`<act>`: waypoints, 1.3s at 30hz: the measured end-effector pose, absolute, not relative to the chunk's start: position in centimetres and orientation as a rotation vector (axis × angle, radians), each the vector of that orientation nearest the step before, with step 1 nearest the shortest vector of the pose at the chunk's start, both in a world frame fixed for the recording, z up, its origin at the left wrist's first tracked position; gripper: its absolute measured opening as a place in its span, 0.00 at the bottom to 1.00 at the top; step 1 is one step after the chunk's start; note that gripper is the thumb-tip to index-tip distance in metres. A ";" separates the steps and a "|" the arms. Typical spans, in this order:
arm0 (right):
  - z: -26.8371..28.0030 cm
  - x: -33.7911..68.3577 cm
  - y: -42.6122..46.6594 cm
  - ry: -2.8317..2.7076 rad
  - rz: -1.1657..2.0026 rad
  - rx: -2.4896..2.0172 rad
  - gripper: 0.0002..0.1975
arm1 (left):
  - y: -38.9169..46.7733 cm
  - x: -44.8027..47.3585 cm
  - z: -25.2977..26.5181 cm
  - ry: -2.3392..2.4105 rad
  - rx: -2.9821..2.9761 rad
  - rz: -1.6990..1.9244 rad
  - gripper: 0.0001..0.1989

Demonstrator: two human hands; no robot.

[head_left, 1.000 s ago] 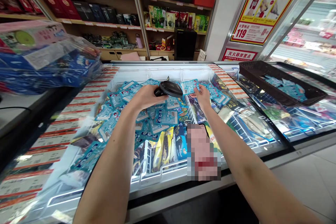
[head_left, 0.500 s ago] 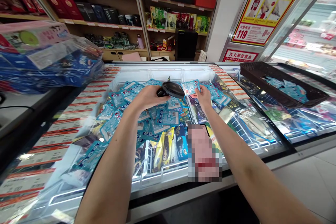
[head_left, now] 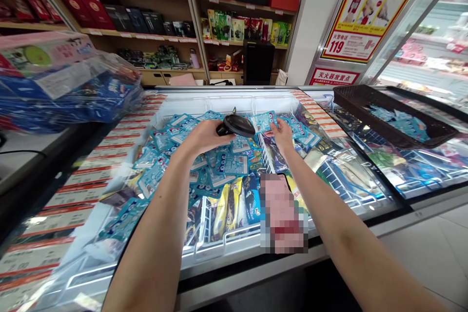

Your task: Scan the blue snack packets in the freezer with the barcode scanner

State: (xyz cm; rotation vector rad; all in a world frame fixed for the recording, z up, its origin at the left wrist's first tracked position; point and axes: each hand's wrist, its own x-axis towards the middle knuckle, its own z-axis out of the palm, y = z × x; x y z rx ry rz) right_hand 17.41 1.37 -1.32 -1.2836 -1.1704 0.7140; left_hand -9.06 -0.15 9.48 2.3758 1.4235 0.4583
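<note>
My left hand (head_left: 208, 135) is closed around the handle of a black barcode scanner (head_left: 238, 125), its head pointing right. Between the fingers of my right hand (head_left: 281, 135) is the edge of a blue packet (head_left: 263, 121), held just to the right of the scanner head. Beneath both hands, many similar blue packets (head_left: 232, 162) lie scattered on the freezer's glass top (head_left: 219, 100). A phone (head_left: 283, 209), blurred over by blocks, rests near the front edge between my forearms.
A brown basket (head_left: 393, 117) with several blue packets stands at the right. Plastic-wrapped boxes (head_left: 66, 78) sit at the left. Frozen goods and wire dividers (head_left: 206, 222) show inside the freezer. Behind it are stocked shelves (head_left: 146, 36) and a black monitor-like panel (head_left: 259, 62).
Almost nothing differs. The view has shifted slightly, and the blue packet in my right hand sits a little differently beside the scanner head.
</note>
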 end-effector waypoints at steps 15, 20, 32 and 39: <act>-1.0 17.5 1.2 -1.206 0.714 -1.243 0.25 | 0.5 -9.1 8.6 1.501 2.382 0.474 0.25; -1.1 17.5 1.3 -1.229 0.674 -1.218 0.31 | 0.7 -9.1 8.6 1.555 2.420 0.529 0.25; -1.1 18.6 -0.3 -0.990 -0.064 -1.660 0.19 | -1.7 -8.4 10.2 1.773 2.346 0.855 0.25; -0.8 18.8 -1.4 -1.025 -0.224 -1.766 0.21 | -2.1 -7.7 9.1 1.787 2.271 0.943 0.24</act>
